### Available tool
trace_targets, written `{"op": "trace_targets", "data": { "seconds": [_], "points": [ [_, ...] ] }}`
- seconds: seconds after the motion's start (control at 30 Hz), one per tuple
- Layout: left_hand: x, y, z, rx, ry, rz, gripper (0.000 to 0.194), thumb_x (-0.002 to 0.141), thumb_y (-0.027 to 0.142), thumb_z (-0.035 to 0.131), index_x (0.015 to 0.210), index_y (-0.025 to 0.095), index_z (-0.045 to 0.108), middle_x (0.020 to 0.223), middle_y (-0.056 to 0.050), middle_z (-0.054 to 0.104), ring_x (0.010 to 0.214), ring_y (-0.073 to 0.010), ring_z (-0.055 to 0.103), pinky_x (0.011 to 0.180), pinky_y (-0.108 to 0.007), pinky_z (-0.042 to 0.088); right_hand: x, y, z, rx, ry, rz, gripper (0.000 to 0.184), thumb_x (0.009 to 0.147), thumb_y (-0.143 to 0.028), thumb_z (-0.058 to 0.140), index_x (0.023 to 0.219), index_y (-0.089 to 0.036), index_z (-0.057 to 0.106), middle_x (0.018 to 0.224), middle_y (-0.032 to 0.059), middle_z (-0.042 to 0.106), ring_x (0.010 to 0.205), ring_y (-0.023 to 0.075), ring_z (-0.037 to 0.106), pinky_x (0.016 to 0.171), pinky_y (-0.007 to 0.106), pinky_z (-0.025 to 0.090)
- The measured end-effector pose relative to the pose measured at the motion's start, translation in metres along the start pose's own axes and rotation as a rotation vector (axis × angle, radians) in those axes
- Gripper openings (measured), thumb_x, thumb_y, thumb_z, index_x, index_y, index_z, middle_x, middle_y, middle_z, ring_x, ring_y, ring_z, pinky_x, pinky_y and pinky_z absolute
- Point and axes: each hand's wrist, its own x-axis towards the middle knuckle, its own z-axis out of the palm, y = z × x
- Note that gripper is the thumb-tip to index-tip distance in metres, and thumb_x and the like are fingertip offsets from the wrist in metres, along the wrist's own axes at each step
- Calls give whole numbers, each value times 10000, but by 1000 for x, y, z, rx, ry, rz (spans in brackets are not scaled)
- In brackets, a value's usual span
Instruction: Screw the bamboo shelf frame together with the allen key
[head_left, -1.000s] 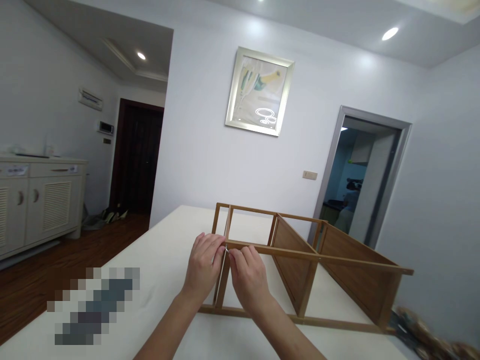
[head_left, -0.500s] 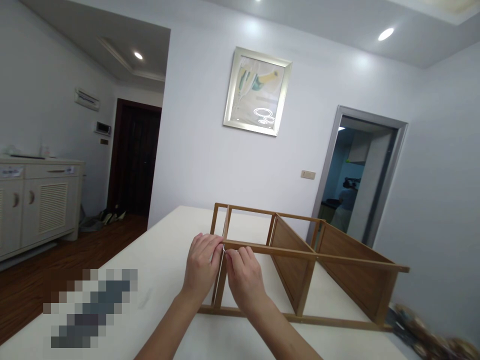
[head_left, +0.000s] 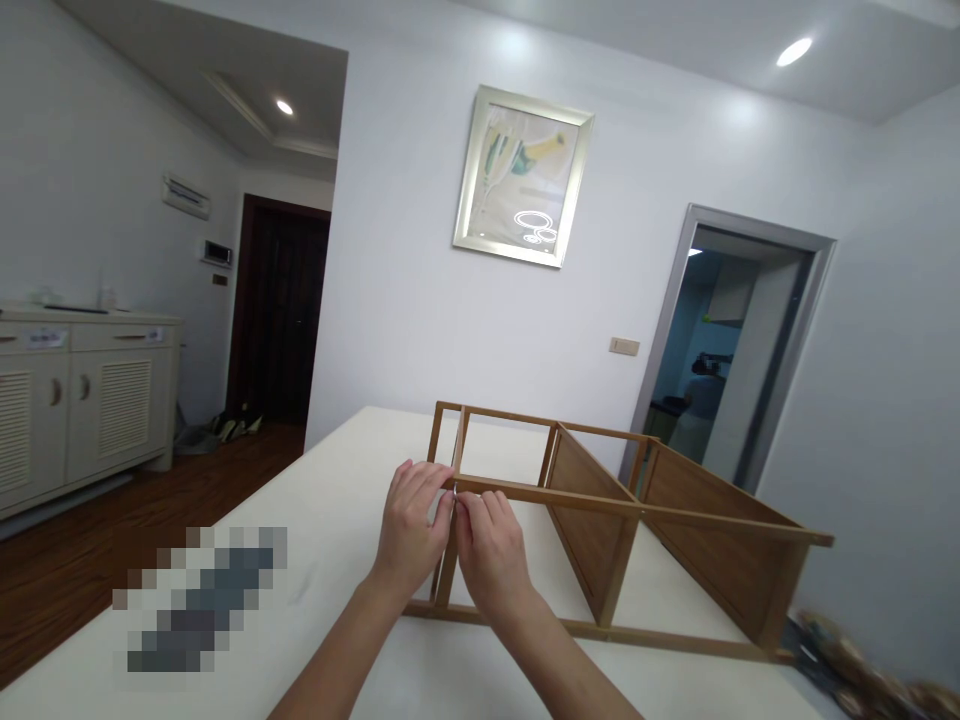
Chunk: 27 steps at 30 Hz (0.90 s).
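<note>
A brown wooden shelf rack [head_left: 581, 497] lies on its side on the white table [head_left: 337, 480]. My left hand [head_left: 415, 522] is closed over the upper front rail near the rack's left end, its fingers on top and thumb in front. Close beside it, my right hand [head_left: 491, 545] pinches a small shiny metal piece [head_left: 454, 490] against that rail, where a crossbar meets it. The piece is mostly hidden by my fingertips, and its exact kind cannot be made out.
A blurred-out dark item [head_left: 206, 600] lies on the table at left. Brown objects [head_left: 847, 650] sit beyond the table's right edge. A white cabinet [head_left: 120, 400] stands far left. Through the doorway [head_left: 697, 390] at right, a person is dimly visible.
The view has shifted slightly, moving the scene a little to the right. My hands stay at the same joint; my right fingers have turned slightly around the metal piece.
</note>
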Motion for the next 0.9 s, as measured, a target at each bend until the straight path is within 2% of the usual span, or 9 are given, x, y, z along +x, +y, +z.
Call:
{"op": "trace_targets", "data": {
  "seconds": [0.3,0.63,0.77,0.9],
  "points": [
    [0,-1,0,-16,-3,11,272,923,99,468,1103,225,629,1061,-50,721,1049,-213,640,1074,-498,407,3,-1,-4,20,-52,17,179,966,-103,424,936,-179,583,768,41,571,689,188,475,627,314,399],
    [-6,-18,3,-17,-26,64,302,941,85,457,1147,234,621,1068,-41,716,1061,-192,634,1096,-479,390,9,1,-9,179,-120,65,212,933,-56,427,881,-198,576,784,28,578,733,173,493,643,289,417],
    [-5,-30,4,-33,-41,46,261,951,139,448,1106,230,637,1057,-49,717,1052,-203,646,1114,-502,376,9,-2,-19,188,-124,2,192,907,-64,445,894,-205,575,796,35,570,752,181,496,638,292,414],
    [-1,-47,5,-30,-43,31,223,949,196,459,1058,233,649,1047,-56,720,1055,-222,654,1125,-538,365,-1,3,-37,127,-104,-15,170,889,-70,480,915,-206,578,775,33,555,745,185,498,627,296,403]
  ]
}}
